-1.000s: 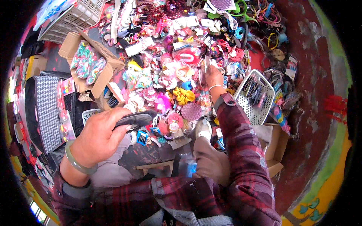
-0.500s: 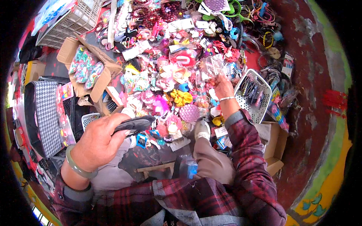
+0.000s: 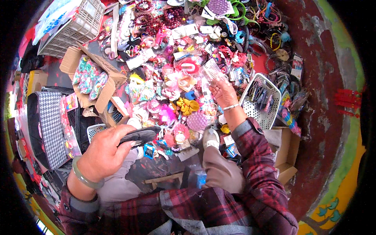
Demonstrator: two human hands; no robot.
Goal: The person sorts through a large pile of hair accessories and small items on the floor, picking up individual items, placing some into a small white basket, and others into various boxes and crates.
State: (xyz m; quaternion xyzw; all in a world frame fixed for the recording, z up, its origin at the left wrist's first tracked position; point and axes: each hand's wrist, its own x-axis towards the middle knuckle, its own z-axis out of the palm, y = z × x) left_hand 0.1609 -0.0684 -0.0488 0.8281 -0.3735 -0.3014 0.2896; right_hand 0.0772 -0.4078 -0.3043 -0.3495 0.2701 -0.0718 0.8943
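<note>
My left hand (image 3: 102,150) is closed on a flat, dark, rounded item (image 3: 141,134), pinched between thumb and fingers; its exact kind is unclear. Farther out on the right, my right hand (image 3: 224,94) grips a clear plastic packet (image 3: 212,70) with pale printing, held above the heap. Below both hands spreads a pile of hair accessories. In it lie a yellow scrunchie (image 3: 187,106), a purple round textured piece (image 3: 197,121) and a magenta feathery piece (image 3: 167,114). Small blue-carded clips (image 3: 149,150) lie near the dark item.
A white basket (image 3: 248,111) of clips stands right of my right hand, with a cardboard box (image 3: 289,152) nearer me. To the left are an open carton (image 3: 105,97) of bagged goods, a grey crate (image 3: 72,39) and a houndstooth-patterned case (image 3: 51,125). My shoe (image 3: 211,138) borders the pile.
My right hand has drawn back to the left and slightly nearer me, and the clear packet has moved left with it. My left hand keeps its grip on the dark item, nearly still.
</note>
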